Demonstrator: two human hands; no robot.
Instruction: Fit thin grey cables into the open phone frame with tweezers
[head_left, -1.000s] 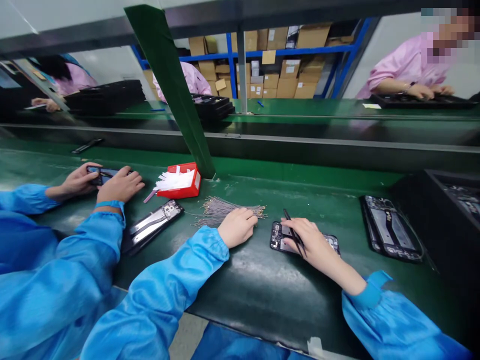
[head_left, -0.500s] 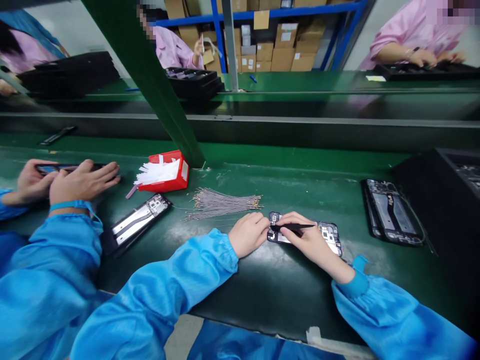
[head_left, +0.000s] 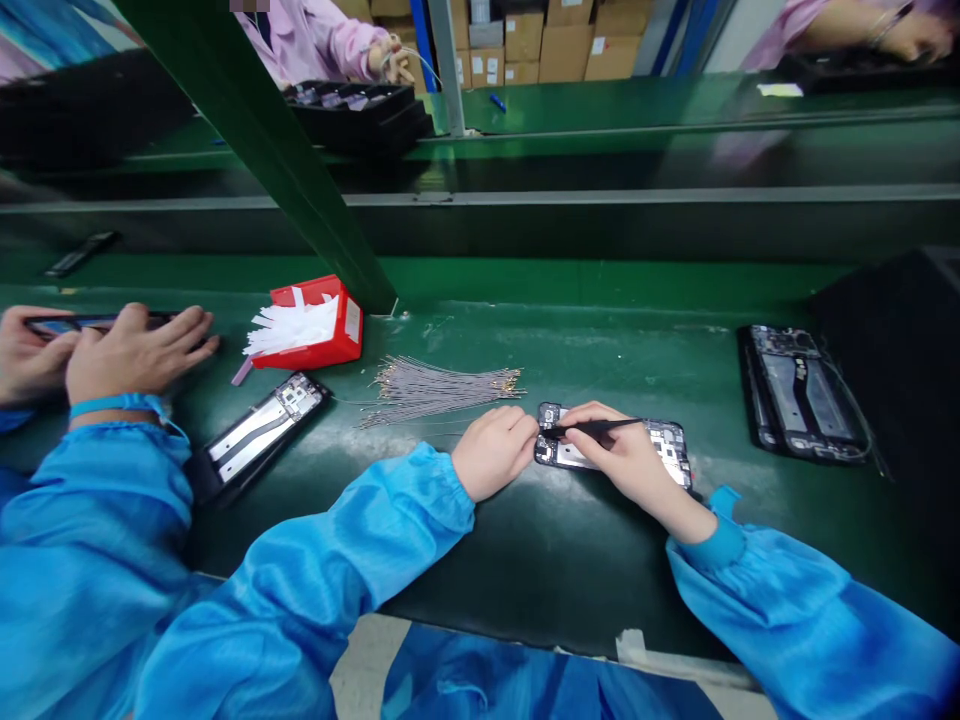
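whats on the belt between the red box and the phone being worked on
In the head view, a bundle of thin wires lies between the red box and the phone, just beyond the left hand.

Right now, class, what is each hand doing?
Left hand: curled, fingertips at the end of the phone; any grip cannot be told.
Right hand: closed on the tweezers, resting over the phone.
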